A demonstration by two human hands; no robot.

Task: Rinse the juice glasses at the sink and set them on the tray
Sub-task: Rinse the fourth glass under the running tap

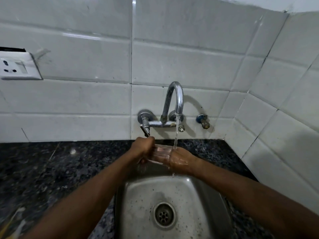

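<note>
A clear juice glass (161,153) lies on its side over the back of the steel sink (138,195), held between both hands. My left hand (144,148) grips its base end with curled fingers. My right hand (180,159) is at the glass's open mouth, with the fingers reaching into it. Water runs from the curved chrome tap (174,99) onto my right hand and the rim, then drips into the basin. No tray shows in the head view.
Dark speckled granite counter (51,169) flanks the sink on both sides. White tiled walls meet in a corner at the right. A tap lever (144,130) juts out just above my left hand. A white wall socket (17,66) sits at far left. The drain (164,215) is open.
</note>
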